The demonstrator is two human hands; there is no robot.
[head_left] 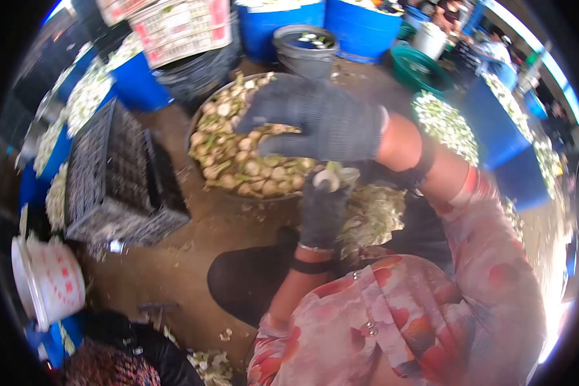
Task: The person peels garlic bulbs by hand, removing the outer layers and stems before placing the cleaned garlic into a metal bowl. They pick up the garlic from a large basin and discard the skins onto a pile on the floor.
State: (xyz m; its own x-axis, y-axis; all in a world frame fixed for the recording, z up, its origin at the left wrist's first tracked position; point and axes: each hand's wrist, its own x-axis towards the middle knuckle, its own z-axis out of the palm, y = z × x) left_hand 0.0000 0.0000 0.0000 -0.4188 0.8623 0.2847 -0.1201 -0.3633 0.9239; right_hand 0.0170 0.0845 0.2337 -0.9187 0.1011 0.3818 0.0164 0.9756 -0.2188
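My left hand (323,209), in a dark grey knit glove, is closed around a round white bulb (326,181) with pale green, leaf-like material beside it. Above and in front of it, my right hand (321,116) reaches over a wide round basin (197,168) in a matching glove. Its thumb and fingers are apart, with nothing visible between them. Heaped in the basin are many cream-coloured bulbs (254,169) with green stems, partly covered by my right hand. Pale, shredded trimmings (373,215) are piled just right of my left hand.
Black plastic crates (112,174) stand to the left, above a white bucket (61,276). Blue tubs (280,29) and a grey bucket (305,48) line the far side. A green basin (421,69) and white-green pieces (445,125) lie right. Other people are at the upper right.
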